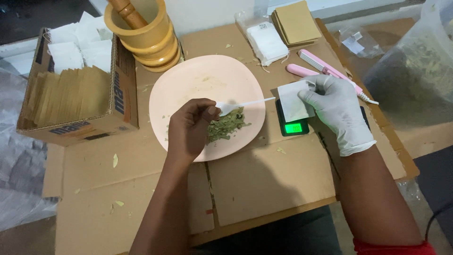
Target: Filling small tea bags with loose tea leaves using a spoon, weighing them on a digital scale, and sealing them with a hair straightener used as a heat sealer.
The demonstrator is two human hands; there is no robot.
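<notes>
Left hand [191, 127]: bare, closed in a pinch on a white plastic spoon [245, 104]. The bowl end sits at the fingertips over the leaf pile; the handle runs out toward the right hand. The spoon's long axis lies nearly level across the view, rising slightly to the right. Whether the bowl carries any leaf cannot be told.

Right hand [337, 111]: in a white glove, fingers closed on the edge of a small white paper sachet [292, 101], held over a pocket scale [293, 123] with a lit green display. The sachet looks flat and unfilled.

Crushed dried leaves [227, 126]: a small heap on the near part of a pale pink plate [188, 80], which sits mid-surface on a cardboard surface [264, 179]. By judgement, portioning is at an early point: leaf remains on the plate and none shows in the sachet.

Far edge: wooden mortar with pestle [144, 30], a stack of white sachets [266, 42], brown envelopes [297, 21], and a pink mini heat sealer [325, 71].

Far left corner: a cardboard box [75, 89] of brown and white sachets.

Right edge: a clear bag of dried leaf [415, 75].
</notes>
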